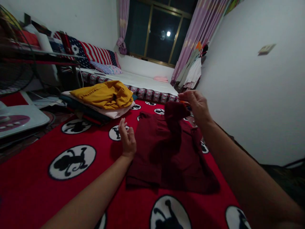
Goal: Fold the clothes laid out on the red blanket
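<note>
A maroon garment (147,152) is spread on the red blanket (100,190), its lower edge toward me. My right hand (196,103) is raised over its far right part, fingers pinched on a narrow piece of the garment that hangs bunched below them. A small orange spot shows just under these fingers; what it is I cannot make out. My left hand (127,138) is beside the garment's left edge, fingers apart and holding nothing. Whether its edge touches the cloth I cannot tell.
Left of the garment is a stack of folded clothes with a mustard-yellow garment (105,95) on top. A white plastic appliance (35,117) and a cluttered table (47,52) stand at far left. Behind is a bed (140,81); a wall (250,111) bounds the right.
</note>
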`<state>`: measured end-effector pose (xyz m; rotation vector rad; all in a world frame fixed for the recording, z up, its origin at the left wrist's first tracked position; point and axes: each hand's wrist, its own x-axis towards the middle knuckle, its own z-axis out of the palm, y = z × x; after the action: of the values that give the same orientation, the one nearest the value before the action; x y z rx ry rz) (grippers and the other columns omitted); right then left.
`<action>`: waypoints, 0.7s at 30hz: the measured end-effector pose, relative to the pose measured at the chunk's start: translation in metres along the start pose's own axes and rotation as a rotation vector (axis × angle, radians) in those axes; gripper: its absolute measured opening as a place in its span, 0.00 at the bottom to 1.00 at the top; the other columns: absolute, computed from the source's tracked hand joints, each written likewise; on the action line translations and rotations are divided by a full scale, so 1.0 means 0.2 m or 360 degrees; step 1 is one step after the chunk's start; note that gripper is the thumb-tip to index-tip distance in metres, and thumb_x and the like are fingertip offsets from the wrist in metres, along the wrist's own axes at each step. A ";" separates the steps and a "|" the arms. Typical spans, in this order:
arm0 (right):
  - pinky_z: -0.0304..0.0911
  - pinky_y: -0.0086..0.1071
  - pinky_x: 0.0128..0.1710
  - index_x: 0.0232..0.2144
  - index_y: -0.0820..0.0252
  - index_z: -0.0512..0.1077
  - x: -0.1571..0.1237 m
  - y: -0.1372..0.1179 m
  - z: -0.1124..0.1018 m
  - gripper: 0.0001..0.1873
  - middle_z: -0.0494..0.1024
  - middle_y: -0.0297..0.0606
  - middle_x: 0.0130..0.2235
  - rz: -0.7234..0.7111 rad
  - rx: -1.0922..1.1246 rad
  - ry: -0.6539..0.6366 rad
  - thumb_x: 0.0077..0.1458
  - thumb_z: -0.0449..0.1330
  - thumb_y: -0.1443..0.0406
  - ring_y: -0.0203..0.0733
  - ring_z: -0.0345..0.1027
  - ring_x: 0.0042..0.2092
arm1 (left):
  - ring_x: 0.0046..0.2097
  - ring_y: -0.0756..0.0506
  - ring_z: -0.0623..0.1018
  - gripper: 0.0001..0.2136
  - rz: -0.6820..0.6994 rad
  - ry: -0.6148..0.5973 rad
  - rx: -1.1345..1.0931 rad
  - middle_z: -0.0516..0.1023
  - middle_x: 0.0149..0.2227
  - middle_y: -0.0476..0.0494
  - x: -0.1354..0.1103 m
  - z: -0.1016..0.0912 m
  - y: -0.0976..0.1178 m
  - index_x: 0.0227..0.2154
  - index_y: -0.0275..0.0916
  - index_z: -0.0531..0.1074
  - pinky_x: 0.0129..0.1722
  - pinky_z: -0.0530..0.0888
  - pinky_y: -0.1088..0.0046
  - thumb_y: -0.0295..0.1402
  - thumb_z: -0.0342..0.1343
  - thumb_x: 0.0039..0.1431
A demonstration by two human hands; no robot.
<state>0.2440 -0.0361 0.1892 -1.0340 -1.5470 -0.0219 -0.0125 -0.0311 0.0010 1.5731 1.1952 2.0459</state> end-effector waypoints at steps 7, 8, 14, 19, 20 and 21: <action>0.63 0.33 0.44 0.35 0.60 0.71 -0.48 0.01 0.30 0.14 0.75 0.38 0.36 0.0265 -0.0131 0.0086 0.60 0.52 0.57 0.39 0.69 0.39 | 0.67 0.39 0.52 0.23 0.0211 0.0005 0.0290 0.49 0.66 0.33 0.02 -0.07 0.05 0.63 0.37 0.51 0.64 0.53 0.57 0.38 0.40 0.67; 0.63 0.33 0.44 0.36 0.61 0.71 -0.56 0.07 0.29 0.14 0.76 0.39 0.36 0.0351 -0.0154 0.0102 0.59 0.53 0.57 0.40 0.69 0.39 | 0.66 0.39 0.53 0.23 0.0233 -0.0055 0.0356 0.51 0.66 0.33 0.02 -0.07 0.06 0.62 0.38 0.53 0.64 0.53 0.57 0.37 0.42 0.66; 0.61 0.31 0.38 0.31 0.59 0.70 -0.81 0.23 0.25 0.12 0.74 0.36 0.31 0.0403 -0.0267 -0.0044 0.58 0.55 0.57 0.39 0.68 0.34 | 0.61 0.41 0.63 0.16 0.0331 -0.0408 0.0594 0.65 0.58 0.39 0.01 -0.04 0.07 0.52 0.41 0.66 0.62 0.58 0.58 0.32 0.45 0.63; 0.58 0.29 0.36 0.32 0.57 0.72 -0.86 0.13 0.31 0.08 0.74 0.34 0.33 0.0174 -0.0461 -0.0750 0.57 0.58 0.59 0.37 0.67 0.34 | 0.58 0.43 0.66 0.14 0.0357 -0.0561 0.0528 0.69 0.54 0.42 -0.01 -0.05 0.10 0.48 0.42 0.69 0.61 0.61 0.62 0.29 0.45 0.63; 0.58 0.30 0.36 0.34 0.57 0.72 -0.87 0.12 0.33 0.07 0.74 0.34 0.35 0.0123 -0.0536 -0.0853 0.55 0.60 0.60 0.38 0.67 0.36 | 0.58 0.44 0.67 0.14 0.0353 -0.0596 0.0511 0.69 0.54 0.43 -0.01 -0.04 0.11 0.48 0.42 0.70 0.60 0.62 0.62 0.28 0.45 0.63; 0.57 0.30 0.37 0.35 0.56 0.72 -0.88 0.10 0.36 0.07 0.73 0.35 0.37 0.0077 -0.0613 -0.0924 0.53 0.61 0.61 0.39 0.67 0.37 | 0.57 0.44 0.67 0.14 0.0353 -0.0634 0.0487 0.69 0.54 0.43 0.00 -0.02 0.12 0.47 0.42 0.70 0.60 0.63 0.63 0.27 0.45 0.62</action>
<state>0.1806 -0.0880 0.0163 -1.4688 -2.0934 0.0169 -0.0107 -0.0473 0.0191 2.2177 1.2642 1.6019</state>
